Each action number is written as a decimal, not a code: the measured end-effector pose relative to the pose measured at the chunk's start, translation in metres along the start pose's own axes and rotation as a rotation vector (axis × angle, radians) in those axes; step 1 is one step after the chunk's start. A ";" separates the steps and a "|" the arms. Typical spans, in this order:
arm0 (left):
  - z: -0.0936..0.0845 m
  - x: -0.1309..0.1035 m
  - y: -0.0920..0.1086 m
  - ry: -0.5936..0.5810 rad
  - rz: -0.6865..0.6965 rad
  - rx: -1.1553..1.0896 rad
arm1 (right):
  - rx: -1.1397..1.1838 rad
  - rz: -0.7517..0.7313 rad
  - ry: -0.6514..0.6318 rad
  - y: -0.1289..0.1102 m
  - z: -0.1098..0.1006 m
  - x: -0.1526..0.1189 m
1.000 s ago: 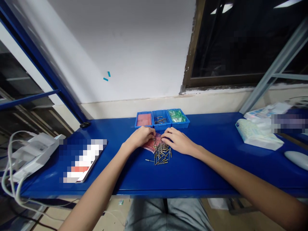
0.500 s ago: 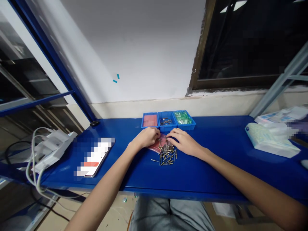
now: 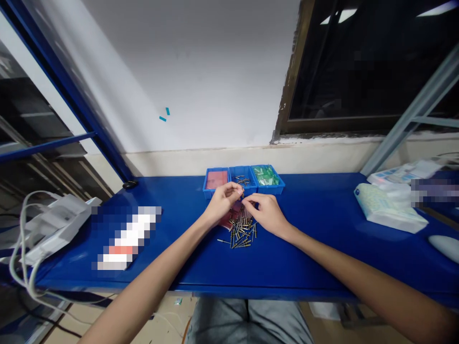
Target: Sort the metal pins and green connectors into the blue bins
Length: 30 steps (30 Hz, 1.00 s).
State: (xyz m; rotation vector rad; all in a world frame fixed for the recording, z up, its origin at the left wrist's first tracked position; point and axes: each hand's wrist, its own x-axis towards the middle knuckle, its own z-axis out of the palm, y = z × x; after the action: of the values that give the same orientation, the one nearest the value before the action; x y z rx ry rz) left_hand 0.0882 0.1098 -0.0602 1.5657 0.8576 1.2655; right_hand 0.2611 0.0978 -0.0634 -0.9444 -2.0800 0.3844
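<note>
My left hand is raised above the pile, thumb and fingers pinched on a few blind rivets. Close to its fingertips is my right hand, its thumb and forefinger closed together; what they hold, if anything, is too small to make out. Below both hands, a loose pile of blind rivets lies on the blue table, partly over a red plastic bag. Behind my hands, a blue bin of red bags, a middle blue bin with loose rivets and a bin of green bags stand side by side.
A phone, partly blurred out, lies on the left of the blue table. Further left is a white power strip with cables. A tissue pack lies at right, near a white rounded object. A wall stands behind.
My left hand has lifted from the pile and now shows rivets at its fingertips. My right fingers have drawn together beside it. The view has shifted slightly.
</note>
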 end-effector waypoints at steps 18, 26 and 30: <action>0.015 -0.009 0.000 0.089 0.035 0.205 | 0.259 0.139 0.069 0.005 -0.002 0.002; 0.003 -0.015 0.006 0.014 0.512 0.935 | 0.229 0.163 0.056 0.007 -0.002 0.003; 0.000 -0.016 0.004 -0.063 0.518 1.089 | 0.223 0.139 0.033 0.004 -0.003 0.001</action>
State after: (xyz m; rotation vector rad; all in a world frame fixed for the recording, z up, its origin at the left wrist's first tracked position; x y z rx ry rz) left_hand 0.0841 0.0939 -0.0613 2.8094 1.2484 1.1055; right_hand 0.2646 0.1011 -0.0633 -0.9555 -1.9009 0.6538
